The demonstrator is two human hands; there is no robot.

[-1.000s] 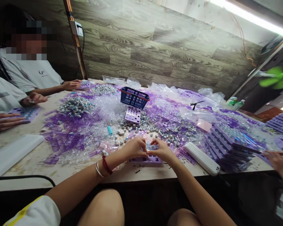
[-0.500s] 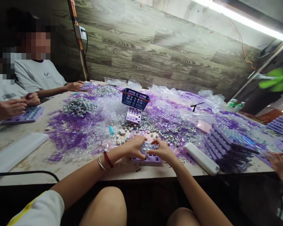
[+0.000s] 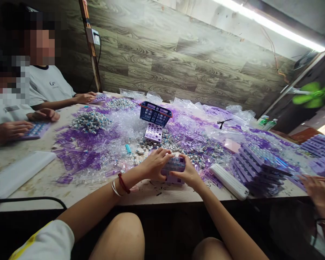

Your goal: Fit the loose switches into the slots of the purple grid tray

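Observation:
Both my hands grip a small purple tray (image 3: 174,167) filled with grey switch parts, lifted and tilted just above the table's near edge. My left hand (image 3: 154,165), with a red cord and silver bangles on its wrist, curls round the tray's left end. My right hand (image 3: 187,173) wraps the right end. Loose grey parts (image 3: 178,144) lie scattered right behind the tray.
A blue basket (image 3: 154,113) and an empty purple tray (image 3: 153,132) sit mid-table. Filled purple trays (image 3: 257,164) are stacked at the right beside a white bar (image 3: 228,181). Clear and purple plastic strips (image 3: 81,151) cover the left. Other people's hands work at both sides.
The tray lay flat on the table under my fingertips; now both hands have closed round its ends and raised it, tilted toward me.

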